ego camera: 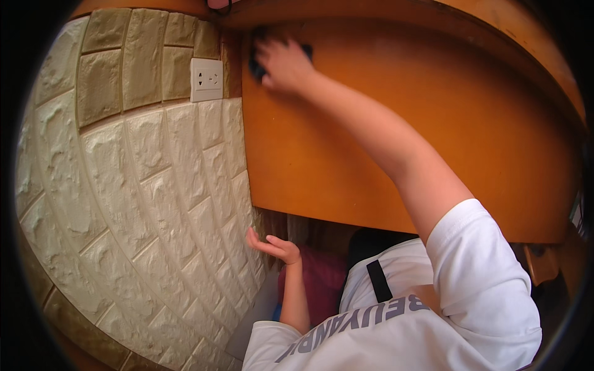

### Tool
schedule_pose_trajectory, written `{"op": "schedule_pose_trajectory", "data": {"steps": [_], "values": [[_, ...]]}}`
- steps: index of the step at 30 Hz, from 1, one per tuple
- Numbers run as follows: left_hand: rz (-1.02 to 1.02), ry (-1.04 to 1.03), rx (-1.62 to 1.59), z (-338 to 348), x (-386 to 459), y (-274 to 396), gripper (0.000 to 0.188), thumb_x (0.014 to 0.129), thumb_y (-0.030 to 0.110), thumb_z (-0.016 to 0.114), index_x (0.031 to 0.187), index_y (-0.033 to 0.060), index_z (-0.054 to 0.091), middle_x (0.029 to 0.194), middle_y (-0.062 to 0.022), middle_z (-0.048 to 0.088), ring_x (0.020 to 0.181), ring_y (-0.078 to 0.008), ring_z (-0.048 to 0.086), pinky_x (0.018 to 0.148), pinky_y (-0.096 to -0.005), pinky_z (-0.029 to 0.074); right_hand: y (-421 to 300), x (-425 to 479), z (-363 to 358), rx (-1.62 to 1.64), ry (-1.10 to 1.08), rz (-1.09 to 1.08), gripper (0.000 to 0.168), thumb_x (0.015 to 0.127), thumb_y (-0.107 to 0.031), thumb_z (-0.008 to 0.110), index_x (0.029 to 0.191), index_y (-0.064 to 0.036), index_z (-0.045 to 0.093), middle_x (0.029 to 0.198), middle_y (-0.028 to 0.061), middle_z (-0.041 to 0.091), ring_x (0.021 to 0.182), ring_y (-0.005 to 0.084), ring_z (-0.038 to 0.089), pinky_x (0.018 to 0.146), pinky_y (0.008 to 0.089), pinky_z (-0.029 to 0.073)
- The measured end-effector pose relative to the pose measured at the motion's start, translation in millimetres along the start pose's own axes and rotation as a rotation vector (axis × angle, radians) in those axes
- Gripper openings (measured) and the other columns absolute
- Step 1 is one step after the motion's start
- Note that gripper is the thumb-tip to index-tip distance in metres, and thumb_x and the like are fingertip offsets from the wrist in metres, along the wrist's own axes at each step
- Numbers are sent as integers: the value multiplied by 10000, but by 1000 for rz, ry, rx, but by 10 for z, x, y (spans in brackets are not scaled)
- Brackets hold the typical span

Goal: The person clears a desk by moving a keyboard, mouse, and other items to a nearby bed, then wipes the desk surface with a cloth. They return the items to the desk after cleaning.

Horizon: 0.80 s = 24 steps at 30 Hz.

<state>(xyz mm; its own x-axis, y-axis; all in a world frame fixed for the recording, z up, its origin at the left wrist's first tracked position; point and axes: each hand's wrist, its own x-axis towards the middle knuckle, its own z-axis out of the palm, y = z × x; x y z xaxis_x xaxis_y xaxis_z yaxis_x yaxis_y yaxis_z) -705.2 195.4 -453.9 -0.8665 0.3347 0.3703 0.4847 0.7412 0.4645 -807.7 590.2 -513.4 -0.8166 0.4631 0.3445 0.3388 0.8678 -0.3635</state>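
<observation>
My right hand (288, 65) reaches across to the far left corner of an orange-brown wooden desk (417, 153). Under its fingers lies a dark cloth-like item (256, 65), pressed to the desktop; hand and item are both blurred, so its exact kind is unclear. My left hand (276, 248) is off the desk, below its front edge and close to the wall, palm turned up with fingers slightly curled. Nothing rests in that left hand.
A white brick-pattern wall (153, 185) runs along the desk's left side, with a white power socket (207, 79) set in it. A raised wooden ledge (524, 41) borders the desk's back. Dark red fabric (320, 283) hangs or lies below the desk beside my left arm.
</observation>
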Motion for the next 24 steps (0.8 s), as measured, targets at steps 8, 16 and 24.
{"op": "schedule_pose_trajectory", "data": {"steps": [8,16,24], "values": [[-955,115,-502,240,-115,-232,604,1019,473,321,1380,-11,333,1422,-221,343,1298,-320,386,1082,-421,320,-1639,-1379,138,224,-177,-306,449,770,-366,583,1093,-69,674,1256,91,589,1276,246,440,1073,464,285],[-1094,-385,-817,364,136,-681,763,960,648,280,1430,47,301,1441,-122,371,1303,-314,377,1053,-485,330,-1303,-1109,267,535,-223,-578,237,753,-304,570,826,-146,731,1018,-2,672,1131,193,541,966,452,364],[-1032,-504,-723,633,67,-748,681,985,578,332,1490,136,217,1455,-68,356,1294,-245,394,1031,-427,370,-61,273,277,223,-72,-37,290,785,-313,559,976,-166,719,1180,16,647,1237,233,490,1074,527,306]]}}
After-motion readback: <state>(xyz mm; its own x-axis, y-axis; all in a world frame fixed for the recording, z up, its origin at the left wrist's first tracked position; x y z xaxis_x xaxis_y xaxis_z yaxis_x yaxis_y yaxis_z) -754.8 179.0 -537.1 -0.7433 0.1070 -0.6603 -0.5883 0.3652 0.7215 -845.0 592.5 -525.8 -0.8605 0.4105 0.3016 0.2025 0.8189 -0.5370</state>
